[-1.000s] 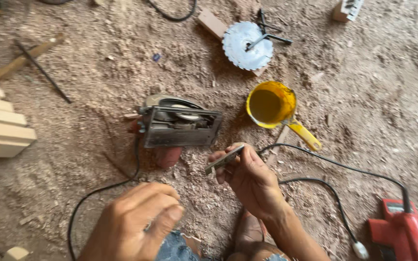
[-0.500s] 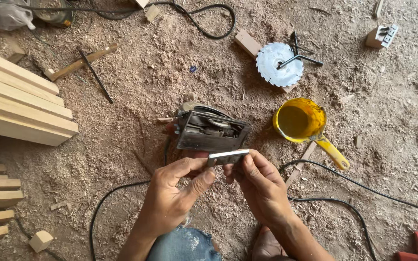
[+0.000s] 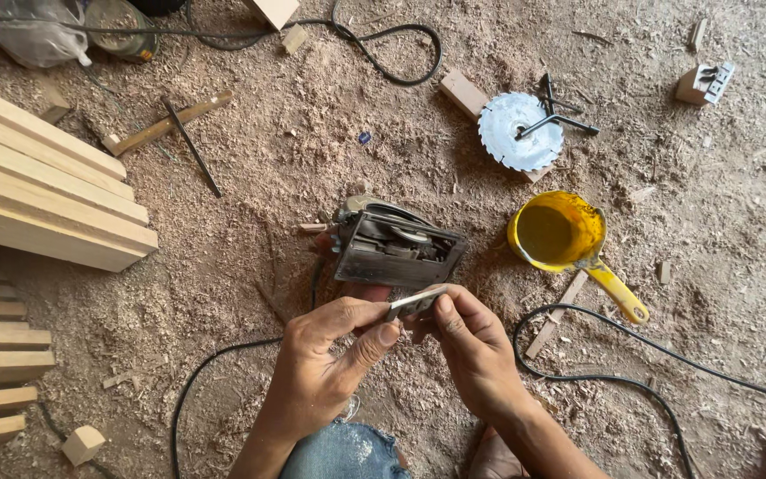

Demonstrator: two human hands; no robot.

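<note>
1. The floor (image 3: pixel 250 177) is packed earth under a thick layer of sawdust and shavings, with planed boards (image 3: pixel 37 195) stacked at the left and black cables (image 3: pixel 374 35) looping across it.
2. A small flat metal piece (image 3: pixel 414 302) is pinched between both hands, just in front of a dark power tool (image 3: pixel 396 248) that lies on its side with its inner parts exposed. The piece probably sits this close so it can be matched to the tool.
3. The left hand (image 3: pixel 325 364) comes up from below, palm turned inward; its thumb and forefinger are clamped on the piece's near end.
4. The right hand (image 3: pixel 476 350) mirrors it, fingers curled and closed on the far end, so the piece lies level between them.
5. A yellow scoop (image 3: pixel 565 235) lies just right of the tool, and a circular saw blade (image 3: pixel 520 131) with a black wrench (image 3: pixel 556 120) across it lies beyond, likely set aside within reach.
</note>
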